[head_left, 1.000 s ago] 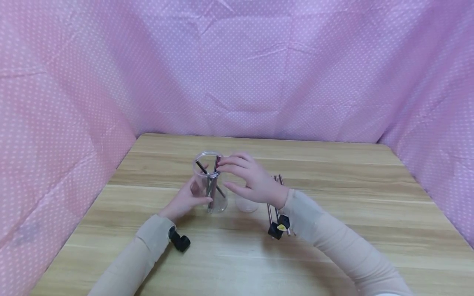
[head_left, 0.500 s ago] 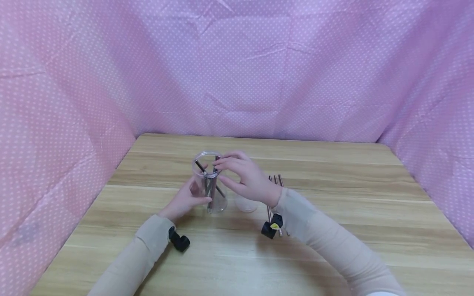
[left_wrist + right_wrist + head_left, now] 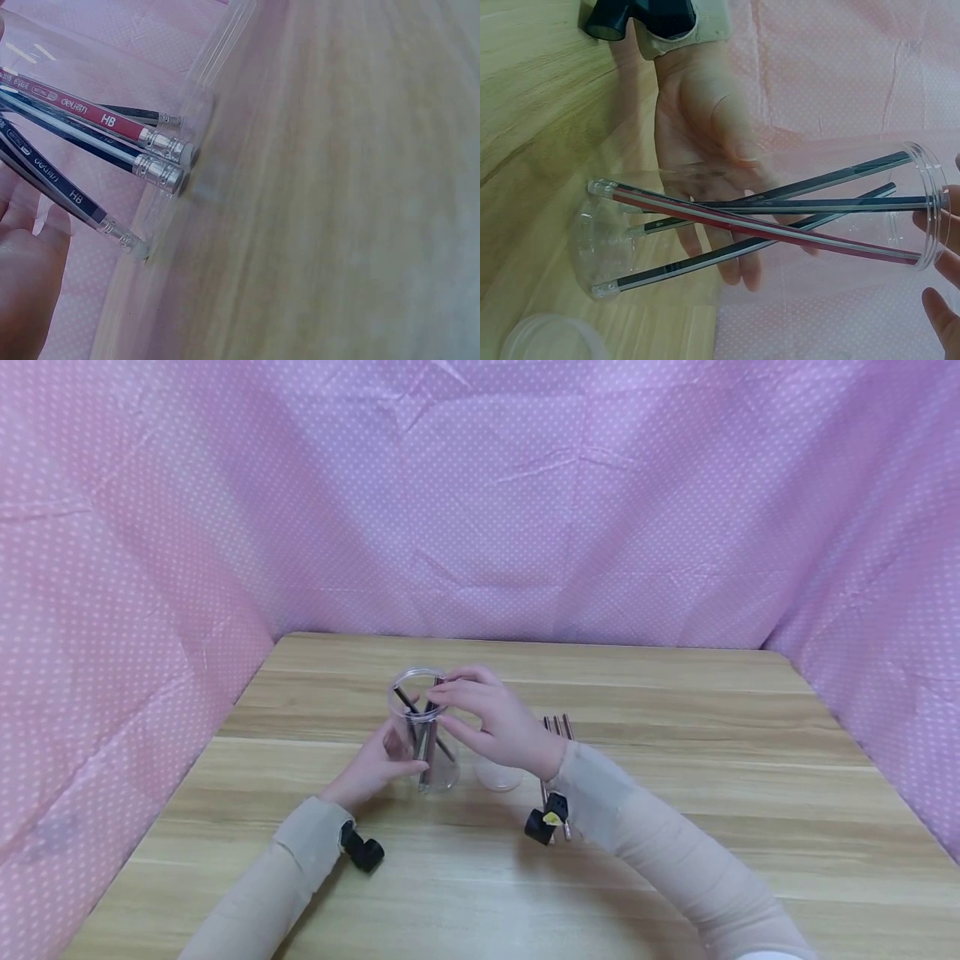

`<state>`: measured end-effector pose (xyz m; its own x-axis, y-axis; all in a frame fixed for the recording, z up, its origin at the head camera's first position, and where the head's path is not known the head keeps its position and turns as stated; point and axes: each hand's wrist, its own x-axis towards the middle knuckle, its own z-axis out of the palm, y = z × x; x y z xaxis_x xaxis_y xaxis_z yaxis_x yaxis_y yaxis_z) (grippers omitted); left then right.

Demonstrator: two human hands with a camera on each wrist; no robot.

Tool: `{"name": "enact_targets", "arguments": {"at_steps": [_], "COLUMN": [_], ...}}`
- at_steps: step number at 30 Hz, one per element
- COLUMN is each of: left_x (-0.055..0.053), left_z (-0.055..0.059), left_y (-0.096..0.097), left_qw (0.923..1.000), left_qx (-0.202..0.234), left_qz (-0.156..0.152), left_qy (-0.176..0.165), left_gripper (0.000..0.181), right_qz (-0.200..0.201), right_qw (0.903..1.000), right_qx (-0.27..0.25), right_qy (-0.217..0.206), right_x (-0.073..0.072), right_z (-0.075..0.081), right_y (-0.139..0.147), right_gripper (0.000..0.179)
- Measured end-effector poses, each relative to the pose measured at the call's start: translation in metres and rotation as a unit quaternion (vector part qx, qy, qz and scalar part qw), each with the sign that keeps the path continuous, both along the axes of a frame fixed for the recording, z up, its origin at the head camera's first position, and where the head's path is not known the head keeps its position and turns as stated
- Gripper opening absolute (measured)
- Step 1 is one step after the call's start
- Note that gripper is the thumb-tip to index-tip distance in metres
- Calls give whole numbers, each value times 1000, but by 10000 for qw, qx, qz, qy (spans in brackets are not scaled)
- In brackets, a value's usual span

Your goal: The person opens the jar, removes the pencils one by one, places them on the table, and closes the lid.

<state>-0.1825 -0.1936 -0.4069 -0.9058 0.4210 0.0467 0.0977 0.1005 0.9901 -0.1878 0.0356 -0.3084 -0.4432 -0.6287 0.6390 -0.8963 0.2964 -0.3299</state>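
Observation:
My left hand (image 3: 378, 764) grips a clear plastic jar (image 3: 447, 774) from its left side, thumb at the front. Several pencils stand crossed inside, eraser ends down; a red pencil (image 3: 94, 111) and dark pencils (image 3: 56, 172) marked HB show in the left wrist view. My right hand (image 3: 498, 722) is at the jar's mouth with fingers extended. In the right wrist view its fingertips (image 3: 952, 206) lie right at the rim (image 3: 930, 169), beside a dark pencil's upper end (image 3: 922, 203), while the thumb (image 3: 939, 311) stays apart.
A round clear lid (image 3: 498, 777) lies on the wooden table (image 3: 450, 893) just right of the jar. Several more pencils (image 3: 567, 727) lie side by side beyond it, partly hidden by the right wrist. Pink dotted cloth (image 3: 480, 527) hangs behind the table.
My right hand has shifted left, its fingers now over the jar's rim, and more of the pencils on the table show. The left hand and the jar have hardly moved.

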Motion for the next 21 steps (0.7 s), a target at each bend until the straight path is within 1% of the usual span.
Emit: {"name": "enact_targets", "arguments": {"at_steps": [4,7,9,11,13,15,18,21], "left_x": [0,-2,-3,-3,-3,-3,-3,-4], "left_z": [-1,-4,-5,-6,-6,-6,-5,-5], "left_y": [1,1,1,1,1,1,0,1], "left_qw": [9998,9996,9996,9997,9998,9999,9998,9992], "left_qx": [-89,-133,-141,-129,-102,-74,-165,-316], "left_qz": [116,161,142,117,77,74,112,213], "left_qy": [112,172,175,141,121,81,58,93], "left_gripper": [66,60,74,83,85,87,87,73], "right_qz": [-14,-114,-198,-301,-348,-364,-314,-314], "right_qw": [9987,9945,9912,9890,9883,9886,9890,9875], "right_qx": [295,540,612,639,633,663,709,786], "right_qy": [-416,-896,-1160,-1301,-1344,-1305,-1261,-1329], "right_x": [0,-1,-3,-5,-8,-11,-15,-20], "right_z": [7,13,16,17,18,19,22,28], "right_y": [-4,-8,-10,-11,-12,-13,-15,-20], "right_gripper": [27,27,27,26,24,22,18,15]}}
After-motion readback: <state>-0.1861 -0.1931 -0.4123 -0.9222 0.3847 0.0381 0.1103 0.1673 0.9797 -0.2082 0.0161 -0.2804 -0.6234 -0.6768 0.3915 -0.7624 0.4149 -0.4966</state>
